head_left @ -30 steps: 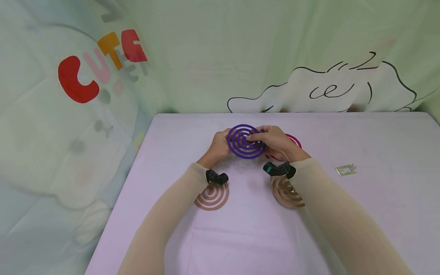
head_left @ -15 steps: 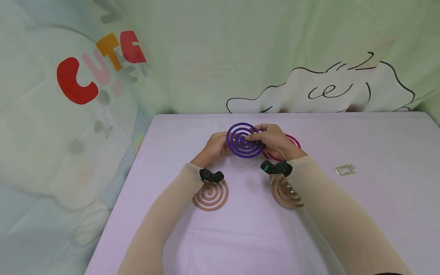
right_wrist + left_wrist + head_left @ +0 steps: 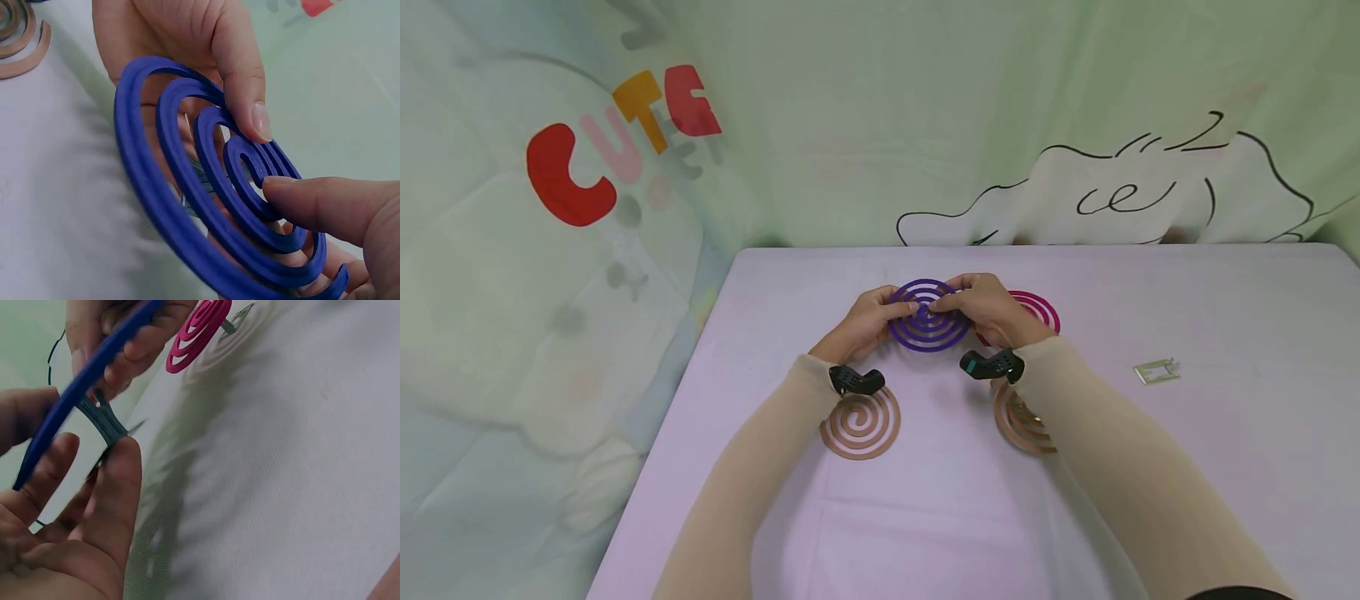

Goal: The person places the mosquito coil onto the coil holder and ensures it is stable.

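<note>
Both hands hold a blue-purple mosquito coil (image 3: pixel 928 348) over the table's back part. The left thumb lies on its upper face; other fingers of the left hand (image 3: pixel 867 321) are underneath, touching a thin metal coil stand (image 3: pixel 107 425) at its middle. The right hand (image 3: pixel 988 307) pinches the coil near its centre, thumb tip on the spiral's inner end in the right wrist view. Whether coil and stand are joined cannot be made out. Just right of the right hand, a pink mosquito coil (image 3: pixel 206 331) sits raised on its own metal stand, partly hidden in the head view.
A brown coil (image 3: pixel 859 421) lies near the left wrist. Another brown coil (image 3: pixel 1017 435) is partly covered by the right sleeve, with something metallic at its middle. A flat metal stand (image 3: pixel 1157 371) lies farther right on the white-covered table (image 3: pixel 925 525). Printed cloth hangs behind.
The left thumb has come onto the coil's upper face, near the right thumb. The coil has shifted slightly left and tilted flatter, and the right hand has moved slightly left with it.
</note>
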`<state>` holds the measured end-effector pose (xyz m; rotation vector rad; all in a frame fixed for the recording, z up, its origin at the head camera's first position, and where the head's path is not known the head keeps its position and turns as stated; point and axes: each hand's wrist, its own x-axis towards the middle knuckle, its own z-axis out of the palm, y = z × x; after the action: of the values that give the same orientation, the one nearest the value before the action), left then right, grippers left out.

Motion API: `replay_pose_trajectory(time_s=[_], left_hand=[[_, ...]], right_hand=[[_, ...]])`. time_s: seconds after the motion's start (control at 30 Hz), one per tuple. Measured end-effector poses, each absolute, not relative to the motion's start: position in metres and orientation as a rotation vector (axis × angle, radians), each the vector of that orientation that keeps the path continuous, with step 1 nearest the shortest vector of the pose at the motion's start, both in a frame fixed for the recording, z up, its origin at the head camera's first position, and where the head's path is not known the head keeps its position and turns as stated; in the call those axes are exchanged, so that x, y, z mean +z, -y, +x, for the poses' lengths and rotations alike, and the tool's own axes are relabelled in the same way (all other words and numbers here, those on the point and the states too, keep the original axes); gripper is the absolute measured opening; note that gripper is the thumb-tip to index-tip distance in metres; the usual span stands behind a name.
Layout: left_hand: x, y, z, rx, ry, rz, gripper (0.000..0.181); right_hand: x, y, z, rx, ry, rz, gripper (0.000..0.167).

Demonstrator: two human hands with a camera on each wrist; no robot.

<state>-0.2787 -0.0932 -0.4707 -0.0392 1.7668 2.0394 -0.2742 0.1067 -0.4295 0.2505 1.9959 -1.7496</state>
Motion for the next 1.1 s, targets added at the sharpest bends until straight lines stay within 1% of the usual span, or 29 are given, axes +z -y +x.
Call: replay_pose_trajectory(time_s=[0.3, 0.43, 0.57, 0.7, 0.83, 0.97, 1.1], left_hand=[[-0.473, 0.093, -0.278, 1.948, -1.851, -0.09, 0.014], [-0.473, 0.091, -0.275, 1.869, -2.01, -0.099, 0.02], [-0.472, 0.091, -0.274, 1.741, -2.193, -0.048, 0.025], [-0.472, 0.093, -0.274, 1.62, -2.304, 0.004, 0.026], [-0.472, 0.095, -0.275, 1.557, -2.347, 0.025, 0.03], [-0.474, 0.097, -0.276, 1.569, -2.337, 0.015, 0.037], [-0.475, 0.098, -0.277, 1.621, -2.308, 0.015, 0.043]], right_hand=[[-0.437, -0.102, -0.277, -1.739, -2.006, 0.25, 0.034], [-0.439, -0.101, -0.278, -1.73, -2.003, 0.26, 0.03], [-0.44, -0.099, -0.279, -1.698, -2.012, 0.261, 0.028], [-0.44, -0.097, -0.279, -1.659, -2.032, 0.254, 0.03], [-0.441, -0.096, -0.279, -1.614, -2.042, 0.245, 0.035], [-0.441, -0.094, -0.279, -1.569, -2.052, 0.245, 0.038], [-0.441, -0.095, -0.28, -1.561, -2.065, 0.229, 0.037]])
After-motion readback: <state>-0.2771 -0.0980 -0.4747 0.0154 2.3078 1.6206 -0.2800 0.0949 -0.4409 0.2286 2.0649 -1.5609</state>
